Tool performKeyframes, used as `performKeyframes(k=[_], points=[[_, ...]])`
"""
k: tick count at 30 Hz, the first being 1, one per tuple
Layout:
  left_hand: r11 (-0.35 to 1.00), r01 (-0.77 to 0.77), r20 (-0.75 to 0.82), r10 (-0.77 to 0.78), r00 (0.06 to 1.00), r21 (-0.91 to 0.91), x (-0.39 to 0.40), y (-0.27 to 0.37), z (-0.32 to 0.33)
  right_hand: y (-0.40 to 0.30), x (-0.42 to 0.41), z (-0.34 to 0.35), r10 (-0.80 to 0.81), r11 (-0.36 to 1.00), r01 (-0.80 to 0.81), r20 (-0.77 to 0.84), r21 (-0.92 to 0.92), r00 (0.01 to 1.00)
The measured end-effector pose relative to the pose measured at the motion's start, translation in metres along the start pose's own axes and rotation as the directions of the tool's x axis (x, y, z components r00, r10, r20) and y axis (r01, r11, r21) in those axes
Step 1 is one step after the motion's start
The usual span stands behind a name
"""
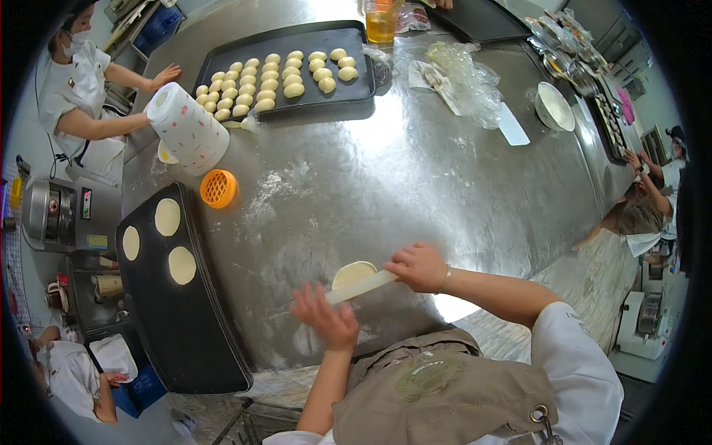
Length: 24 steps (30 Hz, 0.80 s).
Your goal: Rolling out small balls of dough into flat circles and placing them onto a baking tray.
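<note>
In the head view, my right hand (pixel 418 267) grips the right end of a pale rolling pin (pixel 364 286). The pin lies slantwise across the near side of a flattened round of dough (pixel 354 272) on the metal table. My left hand (pixel 328 320) is over the pin's left end, fingers spread and blurred; it hides that end, and whether the palm presses on it is unclear. To the left, three thin dough rounds (pixel 182 265) lie on the topmost of several stacked black baking trays (pixel 167 328).
An orange lattice-topped lid (pixel 218 188) and a paper towel roll (pixel 192 130) stand left. A black tray (pixel 317 105) of dough balls (pixel 270 84) is at the far side. Plastic wrap (pixel 470 83), a white scraper (pixel 513 127) and a bowl (pixel 554 107) lie right. Other people work around the table.
</note>
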<state>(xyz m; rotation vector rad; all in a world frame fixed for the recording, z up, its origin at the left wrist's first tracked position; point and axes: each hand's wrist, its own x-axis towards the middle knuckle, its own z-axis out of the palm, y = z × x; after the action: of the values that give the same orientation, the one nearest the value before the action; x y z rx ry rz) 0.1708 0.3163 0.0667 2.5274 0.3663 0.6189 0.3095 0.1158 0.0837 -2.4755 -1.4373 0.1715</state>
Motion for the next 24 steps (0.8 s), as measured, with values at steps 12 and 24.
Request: performKeyframes(k=[12, 24], points=[[0.898, 0.065, 0.35, -0.236, 0.906, 0.436, 0.072, -0.026, 0.056, 0.048, 0.079, 0.031, -0.211, 0.976, 0.202, 0.143, 0.075, 0.967], [0.865, -0.118, 0.298, -0.038, 0.954, 0.487, 0.124, -0.044, 0.06, 0.055, 0.129, 0.026, -0.329, 0.941, 0.333, 0.364, 0.055, 0.871]])
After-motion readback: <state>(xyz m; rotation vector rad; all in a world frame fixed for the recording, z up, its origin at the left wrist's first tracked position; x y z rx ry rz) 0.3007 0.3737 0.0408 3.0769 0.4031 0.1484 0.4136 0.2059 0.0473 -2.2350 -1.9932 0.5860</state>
